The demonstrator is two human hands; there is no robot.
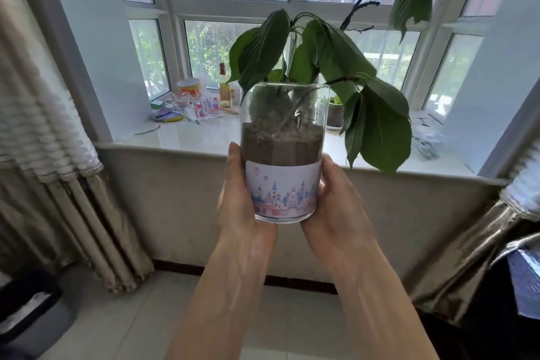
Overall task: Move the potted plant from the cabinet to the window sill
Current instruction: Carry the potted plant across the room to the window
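The plant (285, 152) is held in the air at frame centre, in front of the sill (187, 137) and not resting on it. Its container is a clear glass jar, upright, filled roughly halfway with dark soil, with a paper band showing a castle print around the lower part. The left hand (242, 207) grips the jar from 9 o'clock, thumb laid up along the glass wall and palm against the band. The right hand (336, 204) grips it from 3 o'clock, thumb against the band's edge, fingers hidden behind the jar. Both hands are closed on the jar; the base sits between the two palms. Large green leaves droop from the stem toward 12 and 3 o'clock; one dark stem runs up toward 1 o'clock. On the sill at 10 o'clock from the jar stands a cluster of printed glasses (201, 105) with a bottle (223, 85) just beside them. A small pot (335, 111) stands on the sill behind the jar at 2 o'clock, partly covered by leaves. A curtain (43, 137) hangs at 9 o'clock, another curtain at 4 o'clock
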